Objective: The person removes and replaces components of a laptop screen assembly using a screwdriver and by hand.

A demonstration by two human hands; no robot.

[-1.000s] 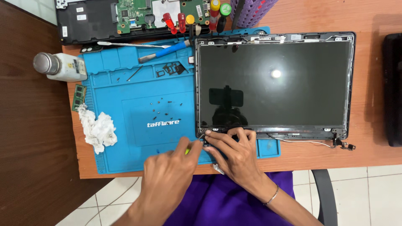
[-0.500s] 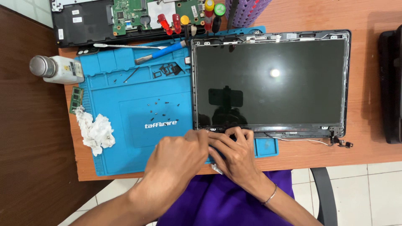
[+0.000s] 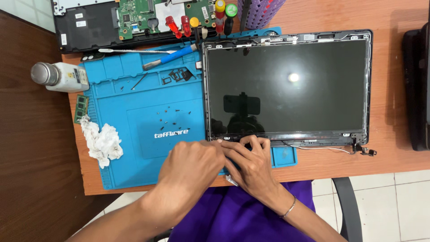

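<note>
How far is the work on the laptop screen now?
Done: the screen panel lies bare of its front bezel on the blue mat, with loose screws set aside there. In hand: the left hand and the right hand work together at the panel's lower left corner; what the fingers hold is hidden. Left: the white cable still hangs at the right hinge.

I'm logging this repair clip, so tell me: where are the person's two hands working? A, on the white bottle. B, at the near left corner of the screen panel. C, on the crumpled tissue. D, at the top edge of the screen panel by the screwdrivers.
B: the left hand and right hand meet at the near left corner of the screen panel, over the blue mat.
</note>
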